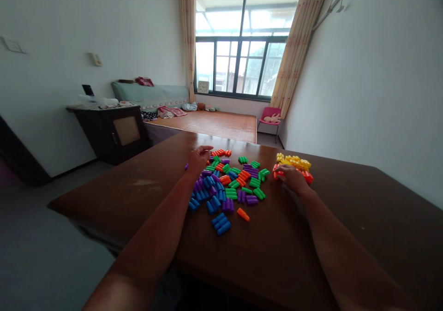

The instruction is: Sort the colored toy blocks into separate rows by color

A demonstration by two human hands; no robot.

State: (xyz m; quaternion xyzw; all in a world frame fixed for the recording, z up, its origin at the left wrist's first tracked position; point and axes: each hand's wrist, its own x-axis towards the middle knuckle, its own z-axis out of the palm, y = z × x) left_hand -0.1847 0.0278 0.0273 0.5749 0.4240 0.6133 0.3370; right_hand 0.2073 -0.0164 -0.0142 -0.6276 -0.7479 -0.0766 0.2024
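Observation:
My left hand (200,156) is at the far left of a loose spread of plastic building blocks, its fingers stretched out and apart. Just right of its fingertips lies a row of orange blocks (221,152). My right hand (290,176) is at the right-hand pile, fingers bent around an orange block (276,171) at its left end. More orange blocks (307,176) lie beside that hand, with yellow blocks (296,162) behind them. Between my hands are green blocks (255,182), purple blocks (228,205) and blue blocks (213,204). My left forearm hides part of the spread.
The blocks lie on a dark brown table (277,255). One orange block (243,214) and a blue group (221,224) lie nearest me. Beyond the table are a bed (221,124), a dark cabinet (104,131) and a pink chair (270,113).

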